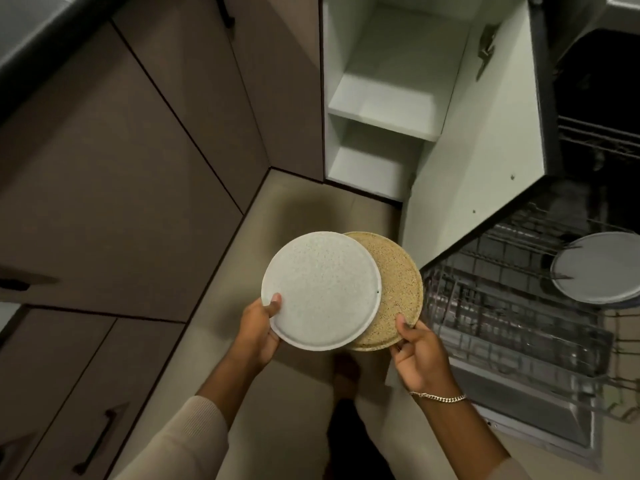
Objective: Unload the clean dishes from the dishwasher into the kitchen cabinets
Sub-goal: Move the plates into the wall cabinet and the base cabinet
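Head view: brown cabinet fronts (pixel 104 168) fill the space left of the left hand (pixel 258 329). Left hand grips the white speckled plate (pixel 320 291) at its lower-left rim, thumb on top. Tan speckled plate (pixel 398 282) sits under it, offset toward the right hand (pixel 417 355), which pinches its lower-right rim, thumb on top. Chain bracelet (pixel 438 397) on right wrist. Open white cabinet (pixel 381 109) stands beyond both hands, door swung right. Pulled-out dishwasher rack (pixel 502 306) just right of right hand; grey plate (pixel 595 268) lies in it, well apart from that hand.
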